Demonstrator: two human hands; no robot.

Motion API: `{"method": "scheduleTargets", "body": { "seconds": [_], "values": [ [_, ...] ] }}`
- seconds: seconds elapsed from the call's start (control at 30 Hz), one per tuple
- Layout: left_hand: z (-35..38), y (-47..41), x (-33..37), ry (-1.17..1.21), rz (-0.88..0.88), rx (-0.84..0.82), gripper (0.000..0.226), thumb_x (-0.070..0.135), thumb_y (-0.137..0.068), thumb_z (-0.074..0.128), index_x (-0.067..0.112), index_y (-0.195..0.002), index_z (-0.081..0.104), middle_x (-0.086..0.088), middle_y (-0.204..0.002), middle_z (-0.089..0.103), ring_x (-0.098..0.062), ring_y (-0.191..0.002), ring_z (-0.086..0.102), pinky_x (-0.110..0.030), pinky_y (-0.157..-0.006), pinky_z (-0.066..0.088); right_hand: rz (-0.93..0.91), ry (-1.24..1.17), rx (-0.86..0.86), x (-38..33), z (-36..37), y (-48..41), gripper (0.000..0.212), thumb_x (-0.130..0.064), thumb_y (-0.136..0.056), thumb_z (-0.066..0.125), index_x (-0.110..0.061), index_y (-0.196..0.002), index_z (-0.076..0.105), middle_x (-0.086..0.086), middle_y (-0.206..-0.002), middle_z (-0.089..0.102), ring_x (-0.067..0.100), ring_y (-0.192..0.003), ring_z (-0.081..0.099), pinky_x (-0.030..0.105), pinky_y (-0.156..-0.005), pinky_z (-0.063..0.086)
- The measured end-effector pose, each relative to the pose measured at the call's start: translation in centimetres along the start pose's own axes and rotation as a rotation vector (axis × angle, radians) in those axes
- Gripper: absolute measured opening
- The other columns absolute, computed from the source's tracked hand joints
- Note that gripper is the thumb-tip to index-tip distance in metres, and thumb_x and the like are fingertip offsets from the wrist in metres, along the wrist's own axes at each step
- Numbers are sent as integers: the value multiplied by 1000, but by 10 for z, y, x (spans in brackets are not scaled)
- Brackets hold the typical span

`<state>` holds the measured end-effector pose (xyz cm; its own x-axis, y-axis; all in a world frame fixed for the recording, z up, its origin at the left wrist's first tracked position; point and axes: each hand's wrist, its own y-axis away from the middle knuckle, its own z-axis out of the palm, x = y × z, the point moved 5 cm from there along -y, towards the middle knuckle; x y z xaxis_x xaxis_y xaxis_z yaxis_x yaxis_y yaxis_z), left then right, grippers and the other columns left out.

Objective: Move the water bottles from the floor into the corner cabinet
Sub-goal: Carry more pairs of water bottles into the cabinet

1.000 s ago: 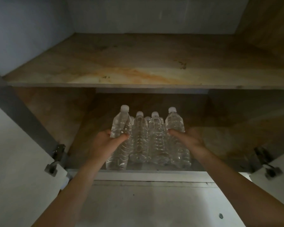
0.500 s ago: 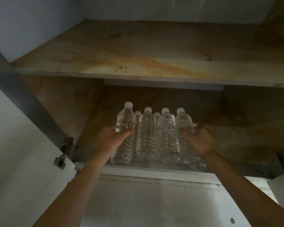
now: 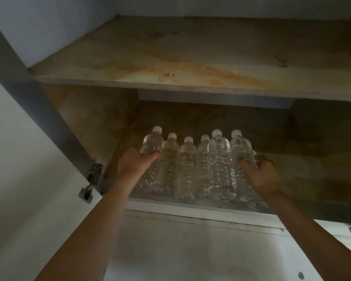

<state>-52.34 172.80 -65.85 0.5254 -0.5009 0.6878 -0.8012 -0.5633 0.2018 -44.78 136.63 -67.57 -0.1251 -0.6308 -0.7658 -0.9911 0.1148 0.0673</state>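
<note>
Several clear water bottles [image 3: 187, 167] with white caps stand upright in a tight cluster on the cabinet's bottom shelf [image 3: 312, 179], near its front edge. My left hand [image 3: 133, 163] is wrapped around the leftmost bottle [image 3: 151, 145] at its shoulder. My right hand [image 3: 260, 175] grips the rightmost bottle [image 3: 241, 151] from the right side. Both forearms reach up from the bottom of the view. The lower parts of the two end bottles are partly hidden by my hands.
A stained wooden upper shelf [image 3: 190, 65] spans the cabinet above the bottles. The open left door [image 3: 18, 179] hangs on a metal hinge [image 3: 91, 181]. The white front ledge [image 3: 190, 213] runs below the bottles. Bare shelf lies right of the cluster.
The view has shifted, so the cabinet sits more to the right and closer. The bottles are spread a little wider and sit slightly deeper. Both hands keep their hold on the end bottles.
</note>
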Motion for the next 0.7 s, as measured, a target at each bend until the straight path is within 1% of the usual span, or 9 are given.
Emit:
{"method": "scheduleTargets", "body": {
  "seconds": [0.03, 0.17, 0.27, 0.33, 0.43, 0.5, 0.6, 0.67, 0.7],
  "values": [
    [0, -1, -3, 0, -5, -4, 48, 67, -66, 67, 21, -57, 58, 7, -49, 57, -14, -51, 58, -26, -52, 44, 2, 0, 0, 2, 0, -1, 78, -89, -60, 49, -21, -93, 69, 9, -92, 69, 28, -81, 67, 46, -80, 57],
    [1, -2, -19, -9, -15, -36, 47, 65, -68, 69, 20, -58, 61, 6, -51, 61, -15, -55, 61, -31, -57, 47, -2, -14, 0, 0, -1, 0, 72, -85, -63, 53, -21, -94, 68, 6, -91, 69, 26, -81, 67, 45, -80, 57],
    [11, 3, -29, -46, 0, -41, 44, 63, -75, 67, 20, -66, 64, 4, -62, 67, -15, -63, 64, -29, -58, 47, -37, -14, 0, -2, -1, 1, 49, -66, -81, 61, -18, -87, 68, 5, -81, 70, 28, -80, 67, 41, -79, 55],
    [14, 8, -28, -87, 26, -16, 45, 65, -81, 62, 22, -67, 60, 6, -62, 63, -12, -59, 60, -24, -51, 40, -72, -19, 8, -3, -2, 2, 40, -54, -88, 63, -15, -87, 68, 6, -78, 70, 29, -82, 67, 40, -79, 52],
    [15, 8, -24, -91, 77, -7, 47, 63, -88, 54, 19, -70, 58, 3, -60, 59, -12, -55, 56, -24, -47, 32, -44, 6, 16, -1, -1, 0, 49, -64, -82, 60, -17, -92, 67, 8, -86, 68, 29, -86, 64, 37, -78, 49],
    [14, 10, -21, -99, 113, 4, 46, 59, -91, 52, 17, -74, 58, 1, -63, 59, -11, -55, 53, -23, -47, 32, -15, 14, 28, 3, 0, -2, 55, -70, -76, 57, -19, -93, 65, 9, -91, 68, 30, -89, 63, 39, -81, 50],
    [16, 16, -19, -85, 113, -12, 35, 54, -95, 50, 27, -74, 48, 4, -67, 56, -9, -57, 51, -21, -49, 32, -25, 34, 13, 0, -1, 0, 47, -66, -80, 59, -20, -91, 65, 10, -93, 68, 31, -91, 63, 42, -84, 51],
    [12, 24, -16, -126, 148, 16, 33, 52, -97, 48, 24, -80, 52, 6, -71, 55, -10, -62, 50, -21, -55, 37, -50, 24, -9, -7, -5, 6, 41, -60, -86, 60, -19, -85, 64, 9, -84, 67, 31, -85, 64, 40, -80, 51],
    [7, 29, -13, -216, 207, 75, 34, 50, -98, 47, 19, -88, 57, 5, -77, 55, -11, -69, 49, -23, -63, 41, -71, 16, -18, -13, -10, 13, 38, -55, -90, 60, -19, -81, 61, 8, -77, 65, 29, -78, 63, 38, -74, 50]
  ]
}}
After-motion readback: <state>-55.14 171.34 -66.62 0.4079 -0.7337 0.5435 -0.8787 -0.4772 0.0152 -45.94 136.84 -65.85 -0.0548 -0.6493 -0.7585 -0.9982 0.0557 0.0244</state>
